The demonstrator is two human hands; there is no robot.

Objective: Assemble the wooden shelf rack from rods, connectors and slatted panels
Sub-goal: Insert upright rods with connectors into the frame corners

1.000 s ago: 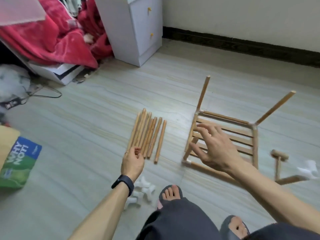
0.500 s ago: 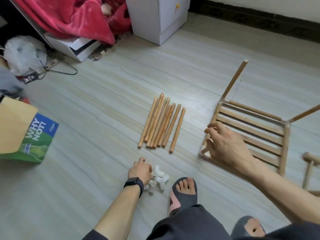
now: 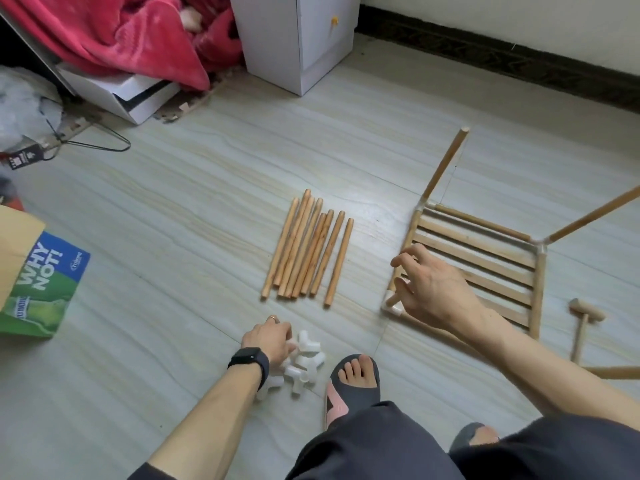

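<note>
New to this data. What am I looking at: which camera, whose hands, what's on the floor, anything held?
No robot: a person's two bare hands, filmed by one wide-angle camera worn on the head, looking down. On the floor lie loose wooden rods, a pile of white connectors, a wooden mallet and a slatted panel with upright rods in its far corners. The left hand reaches into the connectors; the right hand is at the panel's near corner. Whether either grips anything is hidden.
</note>
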